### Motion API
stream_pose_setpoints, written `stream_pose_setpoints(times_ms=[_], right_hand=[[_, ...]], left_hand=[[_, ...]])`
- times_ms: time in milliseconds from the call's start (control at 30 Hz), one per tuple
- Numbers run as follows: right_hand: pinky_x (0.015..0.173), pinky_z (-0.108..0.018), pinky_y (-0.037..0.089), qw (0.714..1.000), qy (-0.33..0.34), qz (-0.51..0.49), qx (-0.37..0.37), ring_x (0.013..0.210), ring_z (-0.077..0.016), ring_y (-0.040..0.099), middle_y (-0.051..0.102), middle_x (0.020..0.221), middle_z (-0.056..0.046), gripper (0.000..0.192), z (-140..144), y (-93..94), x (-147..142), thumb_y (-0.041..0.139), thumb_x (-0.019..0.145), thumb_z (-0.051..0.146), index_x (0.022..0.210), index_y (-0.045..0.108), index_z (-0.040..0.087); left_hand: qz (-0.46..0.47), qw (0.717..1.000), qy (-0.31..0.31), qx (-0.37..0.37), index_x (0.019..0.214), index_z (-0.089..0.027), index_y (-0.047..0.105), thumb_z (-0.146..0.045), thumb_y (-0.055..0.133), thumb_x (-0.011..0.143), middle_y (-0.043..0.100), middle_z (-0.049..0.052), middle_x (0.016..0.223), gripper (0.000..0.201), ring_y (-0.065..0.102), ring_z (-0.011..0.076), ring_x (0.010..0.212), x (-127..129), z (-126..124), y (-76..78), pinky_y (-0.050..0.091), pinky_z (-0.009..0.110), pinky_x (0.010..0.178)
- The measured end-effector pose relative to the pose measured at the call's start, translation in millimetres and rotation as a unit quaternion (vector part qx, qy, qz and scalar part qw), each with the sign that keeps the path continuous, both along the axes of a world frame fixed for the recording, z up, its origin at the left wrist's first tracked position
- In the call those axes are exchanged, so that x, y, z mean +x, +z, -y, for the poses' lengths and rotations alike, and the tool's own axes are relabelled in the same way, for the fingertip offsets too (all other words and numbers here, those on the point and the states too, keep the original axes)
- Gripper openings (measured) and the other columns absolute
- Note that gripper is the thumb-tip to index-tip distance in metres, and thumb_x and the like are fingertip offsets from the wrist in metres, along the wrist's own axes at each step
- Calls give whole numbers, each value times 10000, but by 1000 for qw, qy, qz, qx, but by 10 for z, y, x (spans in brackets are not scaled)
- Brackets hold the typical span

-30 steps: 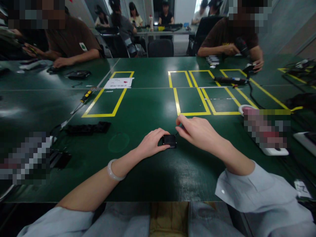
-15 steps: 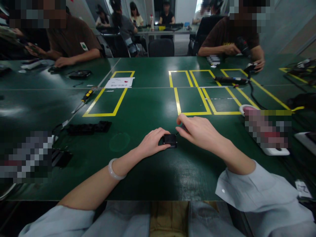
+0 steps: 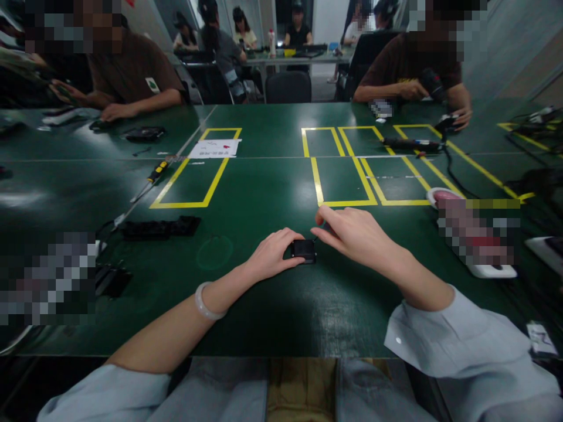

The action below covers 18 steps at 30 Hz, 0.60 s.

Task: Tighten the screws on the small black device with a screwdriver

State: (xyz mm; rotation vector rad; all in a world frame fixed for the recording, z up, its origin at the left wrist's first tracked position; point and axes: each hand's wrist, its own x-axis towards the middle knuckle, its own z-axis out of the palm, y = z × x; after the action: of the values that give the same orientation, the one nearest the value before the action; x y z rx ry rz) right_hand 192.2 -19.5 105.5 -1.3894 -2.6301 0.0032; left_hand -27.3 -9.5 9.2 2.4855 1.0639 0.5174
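A small black box-shaped part (image 3: 303,250) lies on the green table (image 3: 264,305) just in front of me. My left hand (image 3: 271,255) grips its left side with thumb and fingers; a pale bangle sits on that wrist. My right hand (image 3: 352,233) hovers just right of the part, fingers pinched on something thin and dark at the part's upper right corner; what it pinches is too small to tell.
Black flat parts (image 3: 160,227) lie to the left, with a yellow-handled screwdriver (image 3: 149,179) beyond. Yellow tape rectangles (image 3: 343,176) mark the table ahead. A white device (image 3: 490,269) sits to the right. Other people work at the far side, one with a power tool (image 3: 411,142) before them.
Almost nothing: both hands stay at the small black part, with my right fingers shifting very slightly.
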Motion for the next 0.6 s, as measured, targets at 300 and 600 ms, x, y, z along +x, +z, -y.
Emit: stream_pose_setpoints(times_ms=[300,600], right_hand=[[579,-270,258,1000,-5,2,8,672,-176,614,682,783,-34,194,-11,-12,0,375,949,272,1050,516,186],[585,-273,264,1000,-5,12,3,678,-178,614,682,782,-36,227,-15,-22,10,380,966,362,1004,527,192]], left_hand=[[11,1000,2,-12,1147,-206,536,-452,585,882,593,74,1077,365,579,241,994,-3,18,35,477,377,868],[12,1000,1,-8,1138,-195,539,-463,592,875,597,76,1067,380,575,241,975,2,3,3,475,375,857]])
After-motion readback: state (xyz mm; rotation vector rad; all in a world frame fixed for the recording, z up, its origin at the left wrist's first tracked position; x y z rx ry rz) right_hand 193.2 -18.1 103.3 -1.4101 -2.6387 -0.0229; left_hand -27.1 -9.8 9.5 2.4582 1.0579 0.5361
